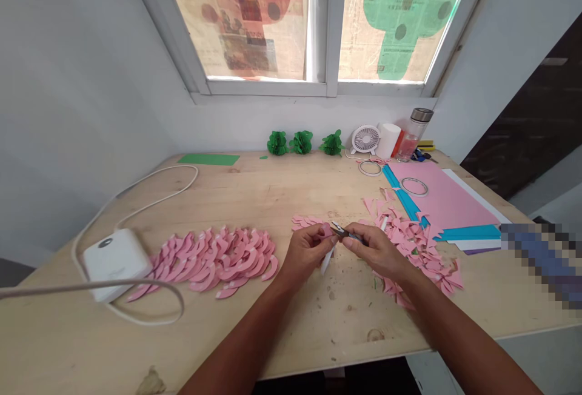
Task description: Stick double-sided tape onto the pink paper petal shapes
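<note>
Near the middle of the table, my left hand [308, 246] pinches a small pink paper piece [326, 231] between closed fingers. A narrow white strip [327, 262] hangs below those fingertips; whether it is joined to the paper I cannot make out. My right hand [376, 251] is closed on a small pair of dark-handled scissors [339, 229], whose blades point left, right beside the pink piece. Behind my left hand lie small pink paper pieces [305, 221]. Pink paper scraps [404, 237] are heaped by my right hand. To the left spreads a pile of curved pink paper pieces [227, 258].
A white power bank [116, 262] with a looping cable sits at left. Stacked coloured sheets [448, 192] carry a tape roll [414, 186]; another tape roll [370, 168] lies nearby. Green paper ornaments [301, 142], a small fan [365, 140] and a glass bottle [411, 134] line the back.
</note>
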{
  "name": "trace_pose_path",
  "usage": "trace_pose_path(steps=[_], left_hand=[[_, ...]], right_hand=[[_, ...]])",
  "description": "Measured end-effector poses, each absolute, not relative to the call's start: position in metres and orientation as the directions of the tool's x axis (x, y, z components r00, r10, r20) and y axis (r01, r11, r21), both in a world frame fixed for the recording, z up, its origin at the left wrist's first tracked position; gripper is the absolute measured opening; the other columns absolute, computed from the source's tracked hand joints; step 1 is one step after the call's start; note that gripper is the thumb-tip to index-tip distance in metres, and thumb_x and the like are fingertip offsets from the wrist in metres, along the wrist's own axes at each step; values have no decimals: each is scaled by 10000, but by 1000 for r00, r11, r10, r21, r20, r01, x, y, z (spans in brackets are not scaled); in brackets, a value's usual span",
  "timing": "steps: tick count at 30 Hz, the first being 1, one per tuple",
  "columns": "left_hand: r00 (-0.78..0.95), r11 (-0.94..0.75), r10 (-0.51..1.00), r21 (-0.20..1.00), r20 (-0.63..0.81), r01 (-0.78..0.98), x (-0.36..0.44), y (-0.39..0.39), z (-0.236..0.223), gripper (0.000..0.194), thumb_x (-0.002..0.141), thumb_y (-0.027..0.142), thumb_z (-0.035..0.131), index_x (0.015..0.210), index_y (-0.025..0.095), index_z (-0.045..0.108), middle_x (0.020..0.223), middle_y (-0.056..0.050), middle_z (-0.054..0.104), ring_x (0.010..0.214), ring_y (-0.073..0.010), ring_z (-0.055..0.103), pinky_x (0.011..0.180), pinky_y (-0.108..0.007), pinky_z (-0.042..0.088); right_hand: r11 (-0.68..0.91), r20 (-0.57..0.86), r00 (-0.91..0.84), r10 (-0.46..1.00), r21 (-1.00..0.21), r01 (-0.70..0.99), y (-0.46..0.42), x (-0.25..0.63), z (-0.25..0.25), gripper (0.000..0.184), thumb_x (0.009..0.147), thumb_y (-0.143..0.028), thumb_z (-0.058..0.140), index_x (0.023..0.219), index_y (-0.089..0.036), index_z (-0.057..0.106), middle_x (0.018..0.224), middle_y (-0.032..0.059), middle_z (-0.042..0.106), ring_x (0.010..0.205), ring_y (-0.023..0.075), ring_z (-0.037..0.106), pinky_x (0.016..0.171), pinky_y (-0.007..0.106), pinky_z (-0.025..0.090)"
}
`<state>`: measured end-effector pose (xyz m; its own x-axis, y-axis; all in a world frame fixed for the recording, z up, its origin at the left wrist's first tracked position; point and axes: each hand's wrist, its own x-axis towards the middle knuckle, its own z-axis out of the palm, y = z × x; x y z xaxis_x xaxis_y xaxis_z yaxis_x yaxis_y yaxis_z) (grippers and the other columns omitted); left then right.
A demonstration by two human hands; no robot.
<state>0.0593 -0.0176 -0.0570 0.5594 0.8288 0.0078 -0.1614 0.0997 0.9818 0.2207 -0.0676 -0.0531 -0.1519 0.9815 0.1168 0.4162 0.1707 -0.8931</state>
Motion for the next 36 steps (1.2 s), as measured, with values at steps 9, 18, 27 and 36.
trace_pose_path(steps=[9,18,27,36], left_hand=[[566,91,824,984,12,-154,59,-19,-57,303,664,357,668,567,140,481,462,56,426,365,-32,340,359,-165,240],[539,103,842,983,-4,-153,59,-19,-55,280,667,378,656,597,136,534,454,56,435,362,-40,335,355,-174,234],[529,96,848,977,19,-189,57,-15,-60,273,687,390,639,628,138,553,469,44,466,368,-46,360,361,-175,260],[532,101,846,978,11,-181,62,-21,-55,255,659,339,672,581,135,540,448,54,430,370,-37,331,373,-177,233]], right_hand=[[153,127,-90,988,-890,430,-68,221,-55,310,825,-454,464,731,-165,521,587,-46,335,528,83,302,478,220,228],[140,118,-79,990,-908,396,-68,220,-52,314,829,-462,462,798,-159,538,606,-45,322,539,83,287,472,216,217],[156,109,-140,984,-908,388,-69,218,-51,312,830,-457,465,816,-157,546,603,-46,333,533,80,288,470,216,216],[147,107,-122,987,-905,398,-68,218,-53,325,815,-475,477,766,-158,530,577,-54,321,523,79,303,473,220,218]])
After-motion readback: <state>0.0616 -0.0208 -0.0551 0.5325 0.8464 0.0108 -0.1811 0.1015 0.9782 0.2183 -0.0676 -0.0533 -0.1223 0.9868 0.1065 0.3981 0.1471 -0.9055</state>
